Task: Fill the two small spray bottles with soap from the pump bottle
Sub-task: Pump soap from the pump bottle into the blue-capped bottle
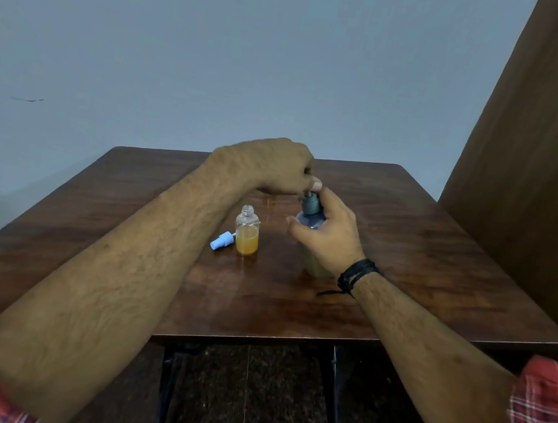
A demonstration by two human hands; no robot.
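Note:
A small clear spray bottle (247,232) stands uncapped near the middle of the wooden table (437,262), about half full of orange soap. Its light blue spray cap (222,241) lies on its side just to its left. To the right stands the pump bottle (311,212), bluish with a dark collar. My right hand (331,239) is wrapped around its body and hides its lower part. My left hand (275,166) reaches over from the left, fingers closed on the pump head at the top. Only one small bottle is visible.
A grey wall rises behind the table and a brown wooden panel (533,169) stands at the right. Metal table legs (333,399) and a dark floor show below the front edge. A black cord bracelet (355,276) is on my right wrist.

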